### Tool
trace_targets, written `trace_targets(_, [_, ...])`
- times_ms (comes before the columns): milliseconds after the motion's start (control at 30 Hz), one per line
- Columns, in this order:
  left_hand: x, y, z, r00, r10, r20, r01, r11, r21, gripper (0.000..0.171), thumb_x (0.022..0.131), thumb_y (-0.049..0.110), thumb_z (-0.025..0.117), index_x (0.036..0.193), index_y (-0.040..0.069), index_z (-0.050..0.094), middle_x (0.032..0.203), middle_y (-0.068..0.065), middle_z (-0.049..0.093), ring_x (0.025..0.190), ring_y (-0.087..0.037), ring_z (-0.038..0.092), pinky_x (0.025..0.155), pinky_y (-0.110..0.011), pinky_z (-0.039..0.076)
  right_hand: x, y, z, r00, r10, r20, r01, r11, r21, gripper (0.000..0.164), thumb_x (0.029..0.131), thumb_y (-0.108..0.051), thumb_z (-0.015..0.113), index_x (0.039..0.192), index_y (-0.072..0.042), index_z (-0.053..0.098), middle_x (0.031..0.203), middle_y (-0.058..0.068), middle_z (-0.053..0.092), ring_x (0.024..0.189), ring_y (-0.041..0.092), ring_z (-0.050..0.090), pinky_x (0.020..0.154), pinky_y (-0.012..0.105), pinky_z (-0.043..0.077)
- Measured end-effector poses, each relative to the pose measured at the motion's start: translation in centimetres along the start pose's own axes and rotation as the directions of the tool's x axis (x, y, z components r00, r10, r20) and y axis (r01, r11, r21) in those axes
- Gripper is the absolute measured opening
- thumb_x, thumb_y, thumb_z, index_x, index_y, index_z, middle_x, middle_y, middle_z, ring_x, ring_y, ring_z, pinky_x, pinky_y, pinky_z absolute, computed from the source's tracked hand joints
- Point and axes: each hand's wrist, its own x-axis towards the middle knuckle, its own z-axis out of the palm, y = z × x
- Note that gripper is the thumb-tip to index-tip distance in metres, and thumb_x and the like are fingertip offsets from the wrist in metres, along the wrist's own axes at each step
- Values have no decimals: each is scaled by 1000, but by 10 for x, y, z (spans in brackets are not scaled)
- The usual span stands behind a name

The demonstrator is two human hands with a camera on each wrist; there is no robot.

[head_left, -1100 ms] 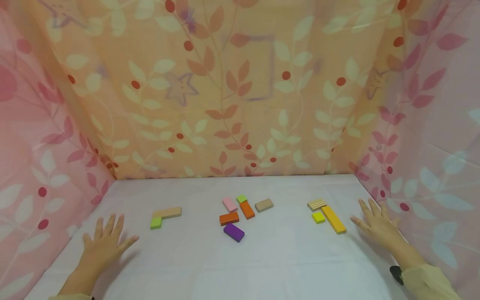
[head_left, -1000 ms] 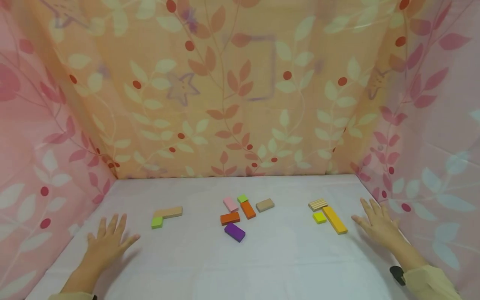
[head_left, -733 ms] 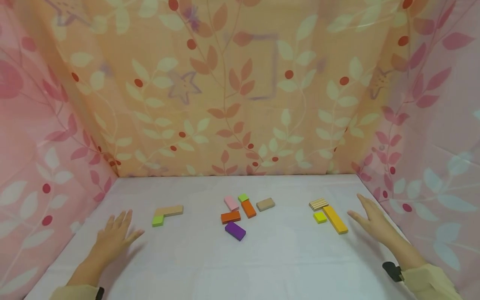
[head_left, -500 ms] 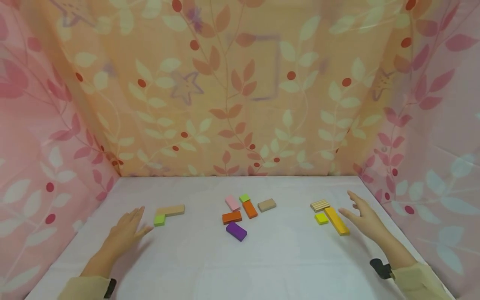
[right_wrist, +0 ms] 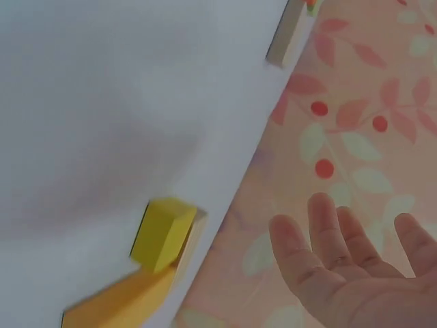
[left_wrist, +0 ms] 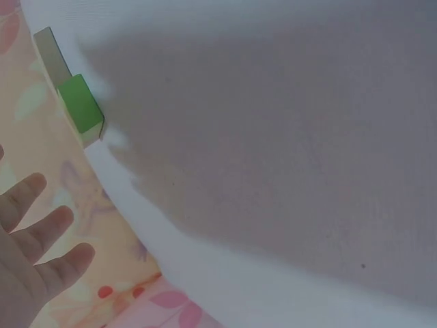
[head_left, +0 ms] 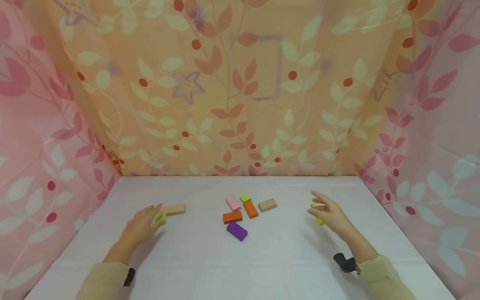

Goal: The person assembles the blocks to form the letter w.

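My left hand (head_left: 139,228) hovers by a lime-green block (head_left: 162,217) that abuts a long tan block (head_left: 175,209). In the left wrist view its spread fingers (left_wrist: 51,232) are apart from the green block (left_wrist: 82,104). On the right, my right hand (head_left: 331,214) hangs over a yellow block (head_left: 319,221) and a striped block (head_left: 318,204), partly covering them. The right wrist view shows bent, relaxed fingers (right_wrist: 331,239) holding nothing. There the long amber block (right_wrist: 119,301) lies against the yellow one; in the head view the hand hides it.
Mid-table lie a pink block (head_left: 233,203), a small green block (head_left: 245,198), two orange blocks (head_left: 250,209), a tan block (head_left: 268,204) and a purple block (head_left: 237,231). Floral cloth (head_left: 240,104) walls in the white table (head_left: 240,271) at the back and sides.
Both hands have moved inward from the table's sides. The left comes rightward to the green block; the right swings leftward over the yellow and striped blocks, its fingers less spread. The blocks stay put.
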Motion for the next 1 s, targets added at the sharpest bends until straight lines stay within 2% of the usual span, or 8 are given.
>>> trace_targets(167, [2, -1, 3, 1000, 7, -17, -6, 1000, 8, 55, 95, 25, 63, 139, -4, 47, 133, -40, 43, 117, -61, 41, 87, -74, 36, 8, -3, 18, 1000, 4, 25, -6, 997, 78, 68, 94, -20, 67, 149, -1, 33, 138, 33, 43, 119, 43, 53, 91, 54, 49])
trace_targets(267, [5, -3, 5, 999, 18, -32, -18, 1000, 14, 53, 93, 23, 65, 137, -4, 49, 132, -40, 44, 115, -62, 43, 86, -73, 37, 13, -6, 28, 999, 14, 37, -18, 994, 107, 66, 93, -19, 67, 149, -2, 35, 136, 32, 45, 117, 40, 55, 90, 49, 50])
trace_targets(500, [12, -1, 5, 999, -31, 22, 31, 999, -6, 53, 94, 22, 62, 139, -3, 47, 135, -39, 41, 118, -61, 40, 89, -72, 36, 23, -19, 50, 997, 51, 60, -58, 991, 118, 60, 92, -21, 69, 145, -7, 45, 128, 25, 54, 109, 31, 60, 85, 41, 52])
trace_targets(733, [19, 0, 4, 991, -95, 94, 99, 994, -37, 55, 96, 23, 61, 142, -1, 44, 139, -39, 36, 122, -62, 34, 93, -72, 33, 41, -30, 79, 983, 18, 183, -47, 987, 153, 50, 92, -17, 68, 139, -7, 53, 124, 23, 56, 103, 26, 56, 87, 39, 51])
trace_targets(1000, [29, -4, 7, 984, -109, 141, 115, 993, -30, 57, 97, 26, 61, 144, 0, 42, 141, -38, 34, 123, -62, 33, 95, -71, 32, 71, -43, 111, 946, -65, 318, 48, 997, 59, 49, 88, -20, 74, 133, -7, 60, 116, 22, 56, 96, 25, 48, 79, 35, 45])
